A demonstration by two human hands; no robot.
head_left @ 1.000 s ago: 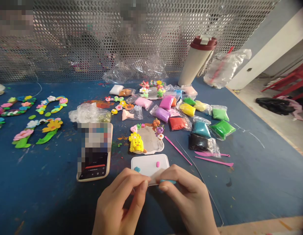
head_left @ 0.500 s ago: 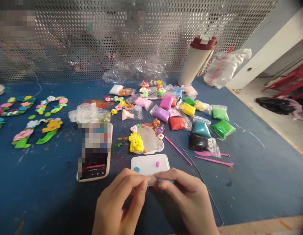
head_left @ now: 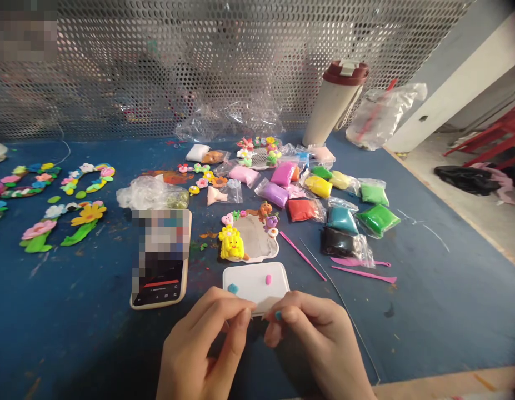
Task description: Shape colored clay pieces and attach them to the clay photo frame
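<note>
My right grip (head_left: 309,339) is pinched on a teal clay bit (head_left: 278,315), now far shorter than the strip before. My left grip (head_left: 205,347) is closed by the white board (head_left: 253,280), holding what I cannot tell. Beyond lie clay packets (head_left: 343,219).

The hands (head_left: 203,344) (head_left: 311,333) have a gap between phone (head_left: 159,289) and wire (head_left: 343,303) — the white board (head_left: 249,278) blocks straight ahead.
</note>
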